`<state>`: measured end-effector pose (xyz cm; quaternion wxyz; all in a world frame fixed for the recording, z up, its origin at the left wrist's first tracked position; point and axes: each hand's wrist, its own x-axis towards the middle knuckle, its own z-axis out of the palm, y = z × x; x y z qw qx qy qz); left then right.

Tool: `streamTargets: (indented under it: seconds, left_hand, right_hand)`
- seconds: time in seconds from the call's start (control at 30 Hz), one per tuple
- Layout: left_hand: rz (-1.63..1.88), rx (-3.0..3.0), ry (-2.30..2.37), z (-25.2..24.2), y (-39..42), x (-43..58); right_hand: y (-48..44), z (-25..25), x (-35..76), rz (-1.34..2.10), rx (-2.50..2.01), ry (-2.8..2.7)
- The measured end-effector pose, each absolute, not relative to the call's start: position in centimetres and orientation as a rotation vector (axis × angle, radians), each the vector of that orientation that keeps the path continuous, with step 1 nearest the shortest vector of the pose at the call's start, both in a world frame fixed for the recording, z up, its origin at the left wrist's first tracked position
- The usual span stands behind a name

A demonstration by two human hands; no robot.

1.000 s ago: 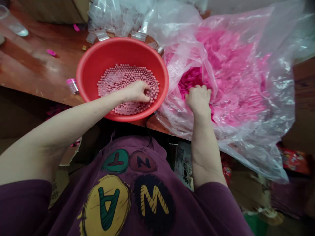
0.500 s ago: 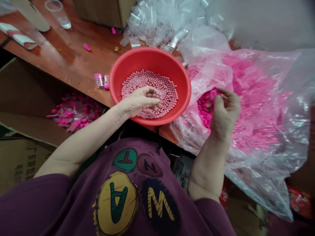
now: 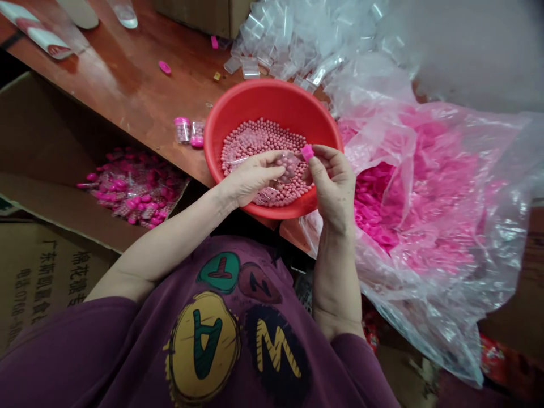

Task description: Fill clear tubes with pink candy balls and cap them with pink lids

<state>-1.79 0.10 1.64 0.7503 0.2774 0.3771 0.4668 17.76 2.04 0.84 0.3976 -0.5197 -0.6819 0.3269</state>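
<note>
Over a red basin (image 3: pixel 274 93) of small pink beads (image 3: pixel 255 139), my left hand (image 3: pixel 250 178) pinches a clear container (image 3: pixel 288 164) with pink beads inside it. My right hand (image 3: pixel 335 181) is closed on a bright pink cap (image 3: pixel 307 151), held just right of the container's end and apart from it. Further clear containers lie among the beads in the basin. To the right, an open plastic bag (image 3: pixel 433 192) holds a heap of bright pink caps (image 3: pixel 374 209).
Two filled, capped containers (image 3: pixel 182 130) stand left of the basin. Below the table edge, a carton (image 3: pixel 46 136) holds many filled ones (image 3: pixel 136 190). Clear empty containers (image 3: pixel 289 34) are piled at the back. A loose pink cap (image 3: pixel 164 67) lies on the table (image 3: pixel 127 85).
My right hand has come left from the bag of caps to the basin, with a pink cap in its fingers. My left hand still holds the container over the beads.
</note>
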Motion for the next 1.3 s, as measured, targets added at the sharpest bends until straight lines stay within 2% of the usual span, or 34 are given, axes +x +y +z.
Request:
streamTargets:
  seconds: [0.27, 0.53, 0.97, 1.3]
  left_hand:
    - [0.946, 0.634, 0.767, 1.6, -0.1, -1.9]
    - [0.953, 0.520, 0.783, 2.1, 0.2, -1.9]
    - [1.040, 0.524, 0.776, 1.4, 0.1, -1.5]
    - [1.110, 0.628, 0.861, 1.4, -0.1, -1.3]
  right_hand:
    - [1.4, 2.9, 17.3, 0.743, -1.252, -1.889]
    - [1.9, 2.5, 18.5, 0.574, -1.288, -1.905]
    - [1.7, 0.6, 15.9, 0.719, -1.165, -1.680]
    - [0.9, 0.3, 15.6, 0.451, -1.141, -1.863]
